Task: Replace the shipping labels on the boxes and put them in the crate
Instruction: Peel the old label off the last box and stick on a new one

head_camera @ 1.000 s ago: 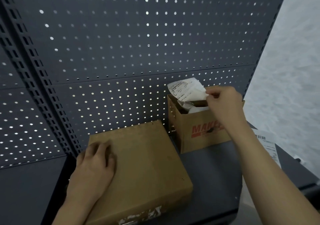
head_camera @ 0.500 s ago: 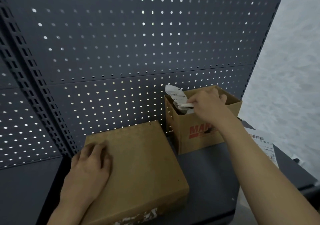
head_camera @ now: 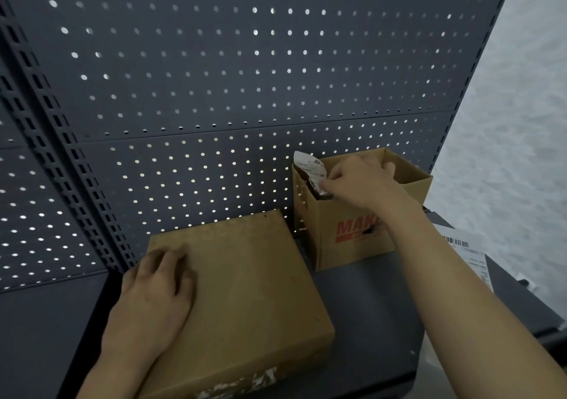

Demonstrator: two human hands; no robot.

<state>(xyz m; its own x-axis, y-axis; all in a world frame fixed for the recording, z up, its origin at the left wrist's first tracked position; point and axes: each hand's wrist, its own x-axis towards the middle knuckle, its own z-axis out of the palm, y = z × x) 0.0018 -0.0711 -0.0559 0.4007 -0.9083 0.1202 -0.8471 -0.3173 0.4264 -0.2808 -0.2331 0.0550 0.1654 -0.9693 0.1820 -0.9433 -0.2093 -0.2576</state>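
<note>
Flat box (head_camera: 239,300): on table (head_camera: 368,306), front centre; top bare, torn paper residue along near edge.
Left hand (head_camera: 153,300): spread flat on left part of box top, pressing down.
Right hand (head_camera: 356,181): over open carton (head_camera: 352,236) just behind and right of box, fingers pinching crumpled label (head_camera: 310,165) at carton's left rim.
Fresh label sheet (head_camera: 472,257): on table, far right, partly behind forearm.
Crate: not in view.
Progress, judged: early. Old label apparently off and headed for waste; fresh label unapplied, crating undone.
</note>
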